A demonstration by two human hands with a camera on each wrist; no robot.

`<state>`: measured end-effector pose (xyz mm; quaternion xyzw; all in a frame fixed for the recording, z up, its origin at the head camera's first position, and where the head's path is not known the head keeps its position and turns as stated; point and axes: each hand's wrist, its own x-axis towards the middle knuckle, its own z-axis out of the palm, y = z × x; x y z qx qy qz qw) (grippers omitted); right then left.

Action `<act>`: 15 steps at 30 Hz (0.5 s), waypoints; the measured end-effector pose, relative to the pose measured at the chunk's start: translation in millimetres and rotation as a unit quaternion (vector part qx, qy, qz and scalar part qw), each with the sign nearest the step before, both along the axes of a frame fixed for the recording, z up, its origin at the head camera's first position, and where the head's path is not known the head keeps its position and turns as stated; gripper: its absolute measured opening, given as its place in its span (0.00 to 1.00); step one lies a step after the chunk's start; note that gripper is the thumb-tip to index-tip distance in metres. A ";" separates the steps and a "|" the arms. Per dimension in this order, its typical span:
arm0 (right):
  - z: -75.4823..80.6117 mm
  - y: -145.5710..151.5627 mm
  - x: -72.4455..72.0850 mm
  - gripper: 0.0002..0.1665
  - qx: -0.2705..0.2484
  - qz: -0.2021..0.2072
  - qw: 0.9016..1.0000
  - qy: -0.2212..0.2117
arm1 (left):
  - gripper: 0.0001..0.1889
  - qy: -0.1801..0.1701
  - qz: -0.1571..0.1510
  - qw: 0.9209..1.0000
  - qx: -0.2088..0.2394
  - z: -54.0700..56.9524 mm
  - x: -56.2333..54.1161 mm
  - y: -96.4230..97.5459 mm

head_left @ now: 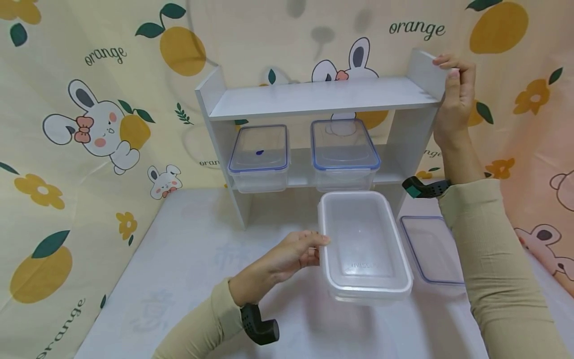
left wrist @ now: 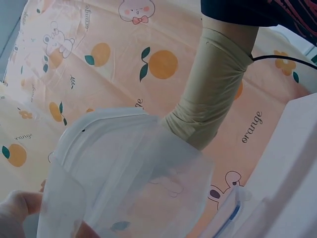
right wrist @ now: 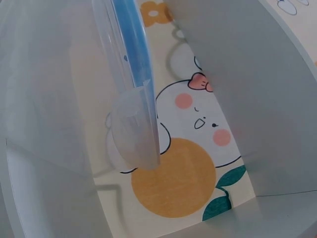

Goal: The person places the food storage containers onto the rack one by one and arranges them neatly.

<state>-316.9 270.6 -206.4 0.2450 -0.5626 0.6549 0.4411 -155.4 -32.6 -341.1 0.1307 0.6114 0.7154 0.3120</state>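
My left hand (head_left: 287, 257) grips the left edge of a clear plastic food container (head_left: 365, 244) with a whitish lid, thumb on top. The container is held above the white table in front of the shelf, lid tilted toward the head camera. In the left wrist view the same container (left wrist: 129, 173) fills the lower middle, with part of the hand (left wrist: 22, 213) at its side. My right hand (head_left: 457, 97) holds the upper right side panel of the small white shelf (head_left: 323, 97), fingertips over its top edge. In the right wrist view the hand is out of sight.
Two blue-rimmed clear containers, a left one (head_left: 258, 157) and a right one (head_left: 344, 154), stand on the shelf's middle board, jutting over its front. Another blue-rimmed container (head_left: 435, 249) sits on the white table (head_left: 188, 299) at the right, partly behind my right sleeve. Printed cloth hangs behind.
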 end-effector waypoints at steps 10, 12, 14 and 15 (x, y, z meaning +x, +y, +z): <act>-0.8 0.5 1.0 0.11 -0.001 0.002 1.000 -0.001 | 0.29 0.008 -0.003 1.000 0.011 7.1 -0.6 -4.6; -0.9 0.6 1.1 0.11 -0.001 0.001 1.000 -0.002 | 0.28 0.010 -0.002 1.000 0.015 8.2 -0.5 -5.1; -0.8 0.7 1.0 0.11 -0.001 -0.001 1.000 -0.003 | 0.27 0.012 -0.002 1.000 0.018 9.1 -0.7 -5.4; -0.7 0.7 0.9 0.11 0.000 -0.001 1.000 -0.003 | 0.27 0.014 -0.003 1.000 0.019 9.6 -0.8 -5.7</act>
